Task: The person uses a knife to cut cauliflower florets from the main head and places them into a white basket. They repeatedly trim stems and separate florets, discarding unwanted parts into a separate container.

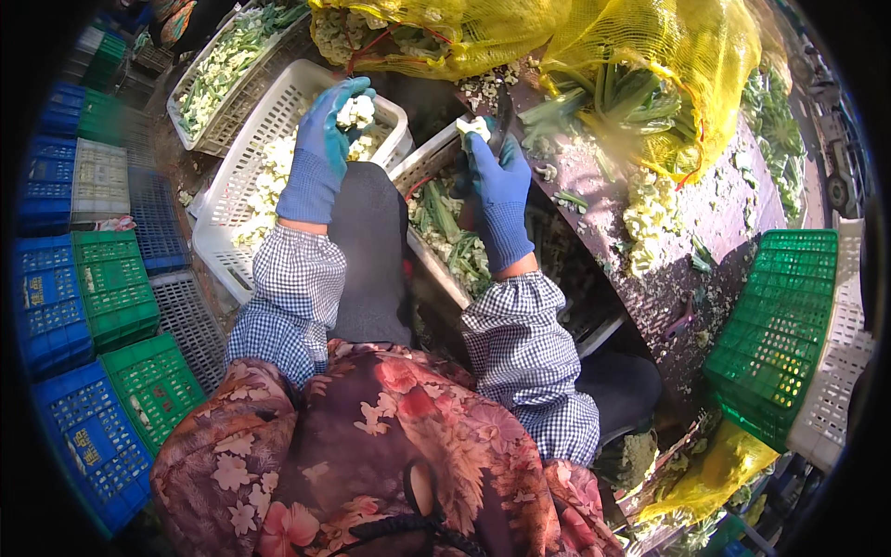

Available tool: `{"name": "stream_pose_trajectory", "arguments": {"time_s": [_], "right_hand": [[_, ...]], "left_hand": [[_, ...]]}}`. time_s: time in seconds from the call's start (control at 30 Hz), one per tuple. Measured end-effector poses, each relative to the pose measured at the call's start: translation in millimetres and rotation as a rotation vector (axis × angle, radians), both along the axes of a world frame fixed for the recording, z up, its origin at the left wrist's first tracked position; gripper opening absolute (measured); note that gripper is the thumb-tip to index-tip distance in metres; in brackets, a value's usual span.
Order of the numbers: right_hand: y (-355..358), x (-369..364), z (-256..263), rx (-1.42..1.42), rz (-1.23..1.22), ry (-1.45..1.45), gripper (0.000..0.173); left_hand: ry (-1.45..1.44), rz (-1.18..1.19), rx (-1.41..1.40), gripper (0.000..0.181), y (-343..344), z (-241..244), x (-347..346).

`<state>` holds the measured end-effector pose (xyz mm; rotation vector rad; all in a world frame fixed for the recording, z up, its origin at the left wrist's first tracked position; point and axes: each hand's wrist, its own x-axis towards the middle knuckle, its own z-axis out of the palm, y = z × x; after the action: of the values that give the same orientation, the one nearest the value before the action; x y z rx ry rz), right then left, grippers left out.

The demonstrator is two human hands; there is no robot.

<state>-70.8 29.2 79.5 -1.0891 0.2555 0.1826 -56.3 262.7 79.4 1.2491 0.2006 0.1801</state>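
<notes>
My left hand (326, 129), in a blue knit glove with a teal coated palm, holds a cauliflower floret (356, 113) above a white plastic basket (221, 209). Cut florets (275, 170) lie in that basket. In a matching glove, my right hand (498, 167) has a pale cauliflower piece (475, 127) at its thumb and fingers. A dark knife blade (504, 106) sticks up from the same hand; its handle is hidden in the grip. Below this hand, a second crate (438, 261) contains green leaves and cauliflower trimmings (449, 230).
Yellow mesh sacks (647, 35) of cauliflower lie along the far side. Crumbs and leaves litter the board (724, 202) at right, where a green crate (779, 327) stands. Blue and green crates (115, 278) are stacked at left. Another crate of florets (226, 76) sits far left.
</notes>
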Motion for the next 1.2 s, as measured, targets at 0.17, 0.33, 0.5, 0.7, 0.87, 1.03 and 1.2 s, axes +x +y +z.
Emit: {"name": "stream_pose_trajectory", "arguments": {"time_s": [0.17, 0.33, 0.5, 0.7, 0.87, 1.03, 1.2], "right_hand": [[31.5, -3.7, 34.6, -0.209, 0.06, -0.189, 0.049], [-112.2, -20.2, -5.1, -0.378, -0.316, -0.089, 0.026], [-280.9, -59.9, -29.7, -0.876, -0.504, 0.139, 0.038], [-331.5, -63.1, -91.5, -1.019, -0.254, 0.368, 0.044], [-319.4, -90.3, -85.8, -0.838, -0.457, 0.231, 0.031], [-211.4, -109.9, -44.5, -0.503, -0.393, 0.162, 0.027], [-96.0, -106.7, 7.1, -0.083, -0.172, 0.049, 0.03]], "left_hand": [[-0.254, 0.703, 0.433, 0.035, 33.0, 49.9, -6.4], [-0.125, -0.148, 0.541, 0.042, -123.5, 10.2, 5.7], [-0.377, -0.347, 1.088, 0.044, -242.0, -51.2, 3.7], [-0.087, -0.639, 0.625, 0.037, -284.5, -58.1, -28.6], [0.158, -0.757, 0.273, 0.035, -265.8, -69.7, -42.2], [0.231, -0.762, -0.224, 0.054, -267.5, -52.1, -59.9], [0.024, -0.61, -0.218, 0.046, -200.3, -39.9, -71.4]]}}
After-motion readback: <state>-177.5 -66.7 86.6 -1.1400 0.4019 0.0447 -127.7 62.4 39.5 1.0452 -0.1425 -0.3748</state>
